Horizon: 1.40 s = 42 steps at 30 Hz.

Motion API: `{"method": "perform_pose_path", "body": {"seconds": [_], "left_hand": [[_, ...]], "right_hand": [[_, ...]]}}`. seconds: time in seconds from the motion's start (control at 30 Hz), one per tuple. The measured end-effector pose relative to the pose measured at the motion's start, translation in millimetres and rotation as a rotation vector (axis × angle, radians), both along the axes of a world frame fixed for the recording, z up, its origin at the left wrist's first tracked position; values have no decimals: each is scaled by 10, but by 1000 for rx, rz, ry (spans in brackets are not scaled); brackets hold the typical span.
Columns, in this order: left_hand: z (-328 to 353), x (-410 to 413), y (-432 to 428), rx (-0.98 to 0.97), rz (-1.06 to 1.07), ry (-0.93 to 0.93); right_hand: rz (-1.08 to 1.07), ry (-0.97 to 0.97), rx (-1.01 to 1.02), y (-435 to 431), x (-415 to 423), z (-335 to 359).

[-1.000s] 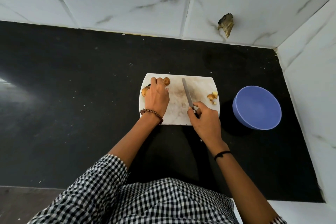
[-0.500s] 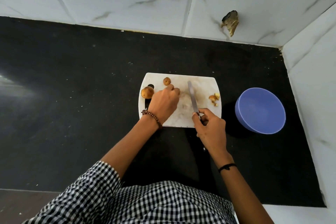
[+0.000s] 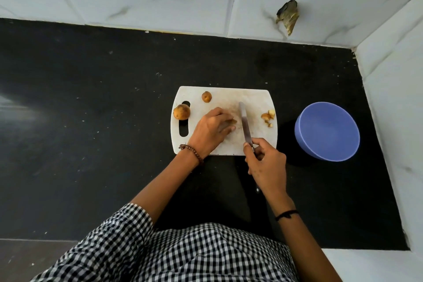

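A white cutting board (image 3: 256,98) lies on the black counter. My left hand (image 3: 211,129) rests mid-board, fingers curled over a small brown potato (image 3: 232,121) that is mostly hidden. My right hand (image 3: 265,162) grips the handle of a knife (image 3: 244,122); its blade lies across the board just right of my left fingers. One whole potato (image 3: 181,111) sits at the board's left edge by the handle slot. A smaller potato (image 3: 206,96) sits near the far edge. Cut potato scraps (image 3: 268,117) lie at the right side.
A blue bowl (image 3: 327,131) stands on the counter right of the board. White marble-tiled walls close off the back and right side. A dried leaf-like scrap (image 3: 288,15) sticks to the back wall. The black counter (image 3: 91,144) stretches far to the left.
My left hand has moved from the potatoes at the board's far left to the middle, bringing one potato with it. The knife has shifted slightly right and my right hand nearer.
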<state>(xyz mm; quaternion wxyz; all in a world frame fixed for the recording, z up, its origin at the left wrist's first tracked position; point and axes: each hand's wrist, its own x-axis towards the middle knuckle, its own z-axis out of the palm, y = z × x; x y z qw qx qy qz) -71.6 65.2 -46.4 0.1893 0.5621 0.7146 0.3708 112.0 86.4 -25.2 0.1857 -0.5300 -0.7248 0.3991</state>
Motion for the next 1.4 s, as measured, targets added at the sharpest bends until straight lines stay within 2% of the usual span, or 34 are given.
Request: {"method": "perform_pose_path", "body": {"seconds": [0.13,0.63,0.97,1.2,1.4], "left_hand": [[31,1,19,-36,94,-74],[46,-1,23,-78,119,-92],[100,-10,141,-196,108,-8],[142,30,172,-259,169,-20],[106,55,190,-320,168,14]], "right_hand": [[-3,-5,-4,-18,-10,3],[35,14,-29,-180,-44,-9],[66,36,54,-148,-45,-172],[72,31,60,-144,-59,-139],[102,-15,191,-133,-107,-38]]}}
